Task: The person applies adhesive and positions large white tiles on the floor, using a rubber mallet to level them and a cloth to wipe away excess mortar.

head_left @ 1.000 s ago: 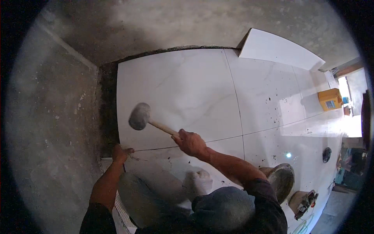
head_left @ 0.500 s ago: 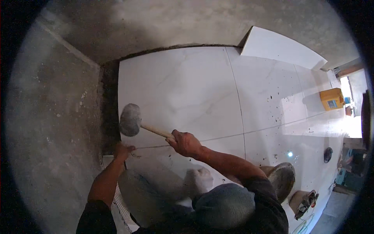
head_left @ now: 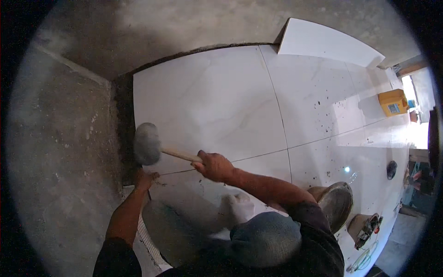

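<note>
Right hand (head_left: 214,166) is wrapped round the wooden handle (head_left: 181,154) of a mallet (head_left: 148,144), out at nine o'clock, its grey head blurred over the left edge of a marble-patterned floor tile (head_left: 207,101)! That head looks weighty, the handle stiff: grip well back on the wood. Left hand (head_left: 146,179) at eight, by the seam (head_left: 177,172); can't tell its finger spread. Glossy tile, likely slick, brittle. Concrete wall (head_left: 64,120) beyond nine; yellow jerrycan (head_left: 392,102) near three.

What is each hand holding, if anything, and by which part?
Right hand: a mallet, by its wooden handle. Left hand: at the edge of a large tile; whether it grips anything cannot be told.
</note>
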Available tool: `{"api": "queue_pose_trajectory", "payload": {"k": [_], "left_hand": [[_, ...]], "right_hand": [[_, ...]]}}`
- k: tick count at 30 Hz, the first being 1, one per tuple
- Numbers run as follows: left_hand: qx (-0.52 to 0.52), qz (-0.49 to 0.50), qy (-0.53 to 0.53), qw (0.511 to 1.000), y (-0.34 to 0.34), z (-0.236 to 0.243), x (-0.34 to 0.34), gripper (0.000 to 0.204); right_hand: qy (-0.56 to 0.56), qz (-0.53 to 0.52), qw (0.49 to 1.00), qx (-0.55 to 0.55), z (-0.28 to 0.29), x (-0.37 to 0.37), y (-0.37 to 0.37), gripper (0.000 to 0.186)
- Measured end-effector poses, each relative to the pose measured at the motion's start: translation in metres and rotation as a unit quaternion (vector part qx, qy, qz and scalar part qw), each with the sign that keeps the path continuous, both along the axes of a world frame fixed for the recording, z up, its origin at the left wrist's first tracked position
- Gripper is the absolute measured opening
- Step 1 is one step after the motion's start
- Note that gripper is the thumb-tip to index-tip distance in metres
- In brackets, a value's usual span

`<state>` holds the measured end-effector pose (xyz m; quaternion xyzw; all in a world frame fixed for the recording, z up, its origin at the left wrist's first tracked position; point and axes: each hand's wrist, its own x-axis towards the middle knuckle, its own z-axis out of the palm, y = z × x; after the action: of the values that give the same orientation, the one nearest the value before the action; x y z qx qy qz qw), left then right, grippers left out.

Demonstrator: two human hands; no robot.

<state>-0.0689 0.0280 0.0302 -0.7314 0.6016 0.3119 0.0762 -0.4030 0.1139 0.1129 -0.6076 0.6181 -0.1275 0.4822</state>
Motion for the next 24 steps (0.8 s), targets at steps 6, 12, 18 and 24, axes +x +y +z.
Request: {"api": "queue_pose_trajectory", "payload": {"k": [6, 12, 18, 24], "left_hand": [[0.044, 0.042, 0.095, 0.994, -0.003, -0.065, 0.067, 0.075], [0.069, 0.027, 0.061, 0.995, 0.003, 0.011, -0.001, 0.064], [0.058, 0.005, 0.058, 0.997, -0.002, 0.017, -0.007, 0.053], [0.012, -0.017, 0.034, 0.999, 0.000, -0.009, 0.012, 0.054]], "right_hand": [[0.023, 0.004, 0.999, 0.038, -0.008, -0.001, -0.012, 0.056], [0.021, 0.010, 0.997, 0.075, -0.034, -0.007, 0.001, 0.052], [0.013, 0.029, 0.999, 0.028, -0.028, -0.008, 0.010, 0.043], [0.013, -0.007, 0.997, 0.074, -0.043, -0.007, 0.014, 0.054]]}}
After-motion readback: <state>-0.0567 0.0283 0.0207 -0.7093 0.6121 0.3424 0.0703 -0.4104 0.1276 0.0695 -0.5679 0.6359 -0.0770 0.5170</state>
